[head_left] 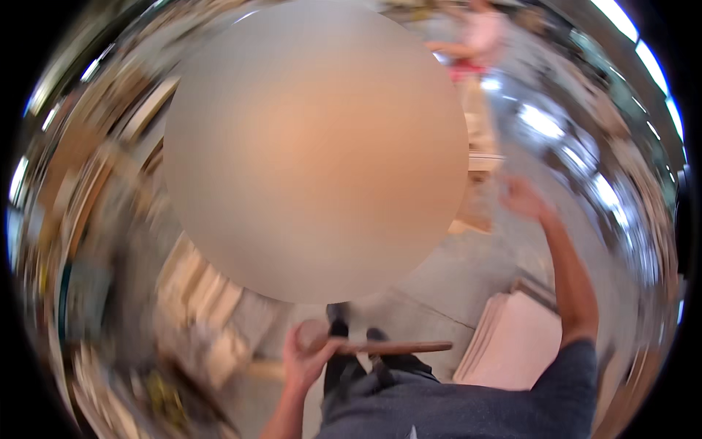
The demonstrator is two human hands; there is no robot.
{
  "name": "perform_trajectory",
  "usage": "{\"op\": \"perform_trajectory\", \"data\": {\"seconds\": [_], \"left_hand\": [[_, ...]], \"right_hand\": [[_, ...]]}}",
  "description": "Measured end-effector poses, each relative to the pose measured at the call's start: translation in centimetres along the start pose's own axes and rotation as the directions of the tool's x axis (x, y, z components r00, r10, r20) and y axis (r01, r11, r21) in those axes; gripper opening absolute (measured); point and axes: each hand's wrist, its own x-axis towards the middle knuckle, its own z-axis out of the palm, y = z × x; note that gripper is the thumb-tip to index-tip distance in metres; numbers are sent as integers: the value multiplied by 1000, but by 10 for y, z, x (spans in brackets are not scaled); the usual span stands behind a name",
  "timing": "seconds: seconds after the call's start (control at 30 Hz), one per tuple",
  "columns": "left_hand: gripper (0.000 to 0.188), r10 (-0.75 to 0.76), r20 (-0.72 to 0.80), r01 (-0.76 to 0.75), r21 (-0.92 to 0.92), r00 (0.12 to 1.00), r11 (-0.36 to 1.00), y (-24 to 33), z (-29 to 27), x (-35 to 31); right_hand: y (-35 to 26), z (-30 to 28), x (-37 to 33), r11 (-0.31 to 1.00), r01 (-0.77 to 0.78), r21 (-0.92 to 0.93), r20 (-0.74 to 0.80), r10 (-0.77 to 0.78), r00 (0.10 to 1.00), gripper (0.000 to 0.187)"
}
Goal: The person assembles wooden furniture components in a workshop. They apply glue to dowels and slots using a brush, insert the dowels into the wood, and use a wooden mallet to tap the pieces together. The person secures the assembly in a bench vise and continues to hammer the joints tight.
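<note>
My left hand (307, 358) is closed around the round, brownish end of a mallet-like tool (398, 347). Its long reddish-brown handle points right, level across my waist. Out to the right, my right arm reaches forward with the elbow bent. Motion smears my right hand (525, 199), so its fingers cannot be made out, and nothing is plainly seen in it. A large round blurred patch hides the middle of the view.
Stacked pale boards (512, 340) lie by my right side. Lower left, more light wood pieces (197, 282) rest on the concrete floor (431, 300). Another person (479, 36) stands at the far right, near long shiny wrapped material (578, 146).
</note>
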Motion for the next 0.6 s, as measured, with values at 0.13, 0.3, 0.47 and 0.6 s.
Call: {"op": "perform_trajectory", "data": {"seconds": [0.13, 0.3, 0.47, 0.6], "left_hand": [[75, -12, -23, 20, 353, 1000, 936, 14, -1, -80], [72, 5, -127, 20, 194, 992, 981, 2, -59, -181], [72, -114, -392, 187, 152, 913, 971, -39, -188, -346], [77, -252, -570, 252, -81, 782, 964, -84, -277, -475]], "right_hand": [[-130, 164, -104, 887, 44, 460, 602, -348, 719, 58], [-287, 245, -244, 701, -85, 708, 681, -647, 344, 55], [-452, 303, -375, 784, -145, 604, 797, -592, 120, 46], [-572, 350, -468, 850, -10, 527, 847, -527, -70, 47]]}}
